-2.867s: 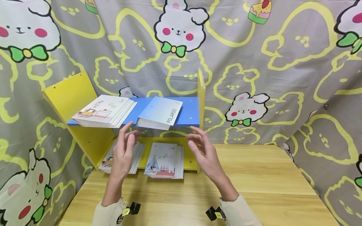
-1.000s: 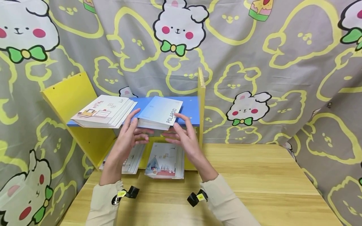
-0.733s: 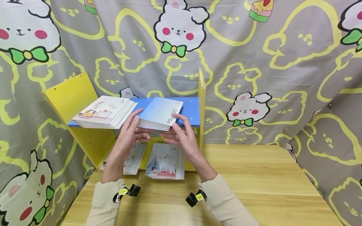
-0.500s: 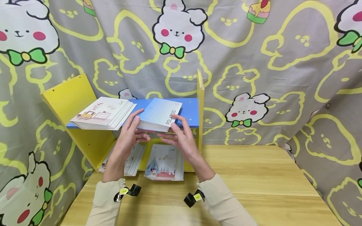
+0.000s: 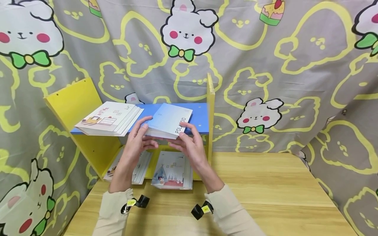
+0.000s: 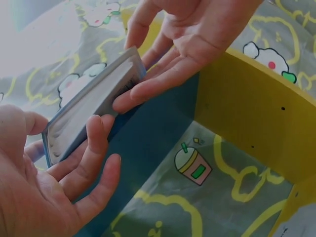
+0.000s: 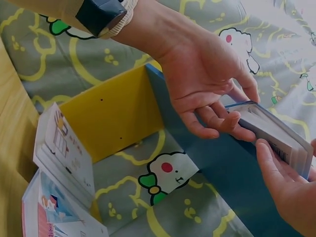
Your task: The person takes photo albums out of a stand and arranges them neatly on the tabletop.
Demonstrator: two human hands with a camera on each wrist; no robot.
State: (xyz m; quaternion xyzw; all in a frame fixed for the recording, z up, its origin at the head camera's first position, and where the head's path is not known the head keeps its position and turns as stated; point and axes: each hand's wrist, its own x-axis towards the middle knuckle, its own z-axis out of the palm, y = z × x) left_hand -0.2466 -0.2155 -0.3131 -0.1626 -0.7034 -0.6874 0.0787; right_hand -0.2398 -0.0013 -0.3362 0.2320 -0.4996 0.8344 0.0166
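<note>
A thick blue-and-white book (image 5: 166, 118) with POLAROID on its cover lies at the front of the blue upper shelf (image 5: 199, 114), overhanging its edge. My left hand (image 5: 136, 142) grips its left end, thumb at the upper edge and fingers beneath. At the right end, my right hand (image 5: 192, 144) holds it the same way, fingers curling under the lower cover. The page edges of the book (image 6: 91, 106) face the left wrist view, between both hands. In the right wrist view, the fingers of both hands nearly meet under the book (image 7: 276, 128).
A white illustrated stack of books (image 5: 107, 118) overhangs the upper shelf to the left. Below stand another stack (image 5: 141, 167), partly hidden by my left arm, and a book with a tent picture (image 5: 172, 170). Yellow side panels (image 5: 211, 111) flank the shelf. A wooden table (image 5: 265, 183) extends to the right.
Both hands, apart in front of the shelf at first, have come forward and inward and taken hold of the POLAROID book. It has shifted slightly toward me.
</note>
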